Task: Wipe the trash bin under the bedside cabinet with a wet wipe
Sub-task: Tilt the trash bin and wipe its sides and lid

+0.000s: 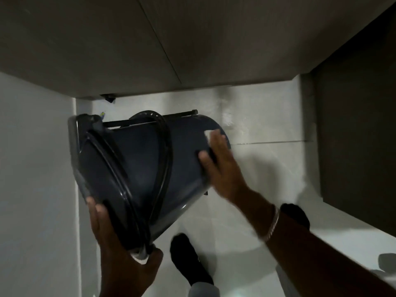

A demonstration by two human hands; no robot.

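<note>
So up top there's the grey bedside cabinet (128,43) hanging over a pale tiled floor (267,125), and the dark blue trash bin (139,163) is tipped on its side in the air in front of it, lid end toward the left, base toward the right. The left hand (120,249) has its grip closed round the rim at the lid end, thumb on the lid, fingers underneath. The right hand (220,166), bracelet (272,224) on the wrist, lies flat near the bin's base pressing a white wet wipe (211,133) to it, bit blurry.
</note>
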